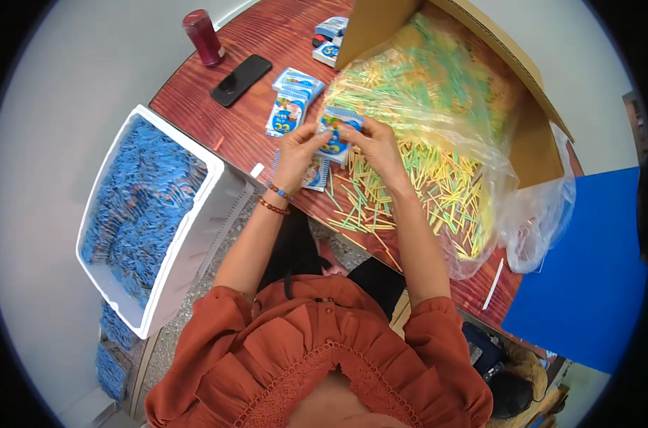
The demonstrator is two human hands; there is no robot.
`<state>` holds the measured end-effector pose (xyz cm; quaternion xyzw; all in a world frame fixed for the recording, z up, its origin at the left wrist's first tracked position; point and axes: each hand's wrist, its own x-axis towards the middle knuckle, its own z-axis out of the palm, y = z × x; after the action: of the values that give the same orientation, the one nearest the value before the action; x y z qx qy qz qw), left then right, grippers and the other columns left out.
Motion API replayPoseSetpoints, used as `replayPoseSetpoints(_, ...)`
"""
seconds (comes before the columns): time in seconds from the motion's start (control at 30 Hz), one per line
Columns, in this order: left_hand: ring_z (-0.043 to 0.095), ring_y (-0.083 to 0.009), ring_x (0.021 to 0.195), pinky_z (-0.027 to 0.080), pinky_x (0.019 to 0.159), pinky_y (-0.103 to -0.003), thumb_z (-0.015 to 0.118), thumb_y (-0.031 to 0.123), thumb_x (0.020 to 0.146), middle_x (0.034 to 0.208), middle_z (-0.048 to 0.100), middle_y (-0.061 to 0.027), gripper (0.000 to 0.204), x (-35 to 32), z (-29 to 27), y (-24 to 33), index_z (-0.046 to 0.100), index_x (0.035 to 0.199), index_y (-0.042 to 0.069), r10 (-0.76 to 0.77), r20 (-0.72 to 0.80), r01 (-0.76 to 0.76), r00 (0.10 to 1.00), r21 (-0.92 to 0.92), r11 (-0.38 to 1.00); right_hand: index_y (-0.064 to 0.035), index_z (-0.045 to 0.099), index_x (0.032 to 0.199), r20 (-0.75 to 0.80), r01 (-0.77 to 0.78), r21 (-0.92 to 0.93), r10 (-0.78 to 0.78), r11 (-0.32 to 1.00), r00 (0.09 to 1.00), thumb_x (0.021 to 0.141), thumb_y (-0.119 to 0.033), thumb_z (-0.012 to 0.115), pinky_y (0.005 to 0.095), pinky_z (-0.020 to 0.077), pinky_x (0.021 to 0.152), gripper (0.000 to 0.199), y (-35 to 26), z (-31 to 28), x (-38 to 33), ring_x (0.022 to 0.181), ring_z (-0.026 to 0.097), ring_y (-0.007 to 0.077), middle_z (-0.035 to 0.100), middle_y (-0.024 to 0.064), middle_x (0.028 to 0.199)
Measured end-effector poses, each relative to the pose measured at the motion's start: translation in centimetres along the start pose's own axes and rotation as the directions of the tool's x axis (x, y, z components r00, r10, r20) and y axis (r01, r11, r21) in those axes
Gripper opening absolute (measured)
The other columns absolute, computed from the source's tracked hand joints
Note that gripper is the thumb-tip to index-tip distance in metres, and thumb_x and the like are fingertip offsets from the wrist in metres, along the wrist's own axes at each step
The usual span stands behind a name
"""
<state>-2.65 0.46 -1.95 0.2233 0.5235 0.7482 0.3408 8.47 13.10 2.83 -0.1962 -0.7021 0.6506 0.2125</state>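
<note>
Between my two hands is a small blue-and-white printed packet [336,141], held over the near edge of the table. My left hand [297,151] pinches its left side, and beaded bracelets circle that wrist. On the packet's right side my right hand [378,150] grips with thumb and fingers. Whether the packet's top is unsealed cannot be made out. Another such packet [316,175] lies partly hidden below it. Just beyond my left hand is a small pile of like packets [289,108]. Loose thin yellow and green sticks [438,175] spread beside and under my right hand.
A cardboard box [541,139] lies with a clear plastic bag [513,182] of sticks spilling out. Left stands a white foam box [213,175] full of blue packets. A phone [241,80], a red tumbler [204,39] and a blue board [580,278] surround the work.
</note>
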Motion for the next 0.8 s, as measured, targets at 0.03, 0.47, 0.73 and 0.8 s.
replayPoseSetpoints(0.03, 0.061, -0.0056, 0.074, 0.048, 0.063, -0.020, 0.068, 0.012, 0.086, 0.086, 0.068, -0.0019, 0.017, 0.9, -1.2, 0.1, 0.068, 0.099, 0.001, 0.084, -0.009, -0.084, 0.996, -0.047, 0.995, 0.0003, 0.066, 0.102, 0.000, 0.006, 0.006, -0.006, 1.000, 1.000, 0.087, -0.020, 0.067, 0.0235, 0.0468, 0.067, 0.025, 0.7, 0.4, 0.7, 0.077, 0.060, 0.0086, 0.065, 0.0027, 0.084)
replayPoseSetpoints(0.47, 0.062, -0.0102, 0.070, 0.048, 0.061, -0.026, 0.073, 0.021, 0.081, 0.078, 0.067, -0.0083, 0.025, 7.0, -9.1, -2.0, 0.062, 0.086, -0.001, 0.321, -0.239, -0.036, 0.917, 0.749, 0.661, -0.0033, 0.066, 0.086, 0.018, 0.085, -0.702, -0.101, 0.707, 0.995, 0.069, -0.031, 0.076, 0.0382, 0.0473, 0.070, 0.034, 5.5, 3.8, 0.1, 0.079, 0.060, 0.0288, 0.062, 0.0123, 0.080)
replayPoseSetpoints(0.73, 0.063, -0.0154, 0.069, 0.049, 0.062, -0.028, 0.072, 0.022, 0.081, 0.077, 0.067, -0.0093, 0.027, 7.3, -10.4, -2.9, 0.062, 0.090, -0.001, 0.433, -0.216, -0.029, 0.875, 0.870, 0.493, -0.0087, 0.071, 0.080, -0.027, 0.074, -0.667, -0.122, 0.742, 0.992, 0.079, -0.030, 0.066, 0.0344, 0.0460, 0.063, 0.022, 6.3, 3.9, 0.1, 0.067, 0.061, 0.0241, 0.065, 0.0074, 0.073)
replayPoseSetpoints(0.8, 0.063, -0.0153, 0.070, 0.049, 0.064, -0.028, 0.072, 0.021, 0.081, 0.080, 0.066, -0.0092, 0.026, 6.9, -10.3, -3.1, 0.062, 0.092, -0.001, 0.454, -0.206, -0.062, 0.867, 0.859, 0.508, -0.0078, 0.072, 0.087, -0.057, 0.195, -0.658, -0.306, 0.727, 0.950, 0.083, -0.023, 0.064, 0.0300, 0.0459, 0.061, 0.017, 6.1, 3.7, -0.4, 0.066, 0.061, 0.0179, 0.067, 0.0052, 0.075)
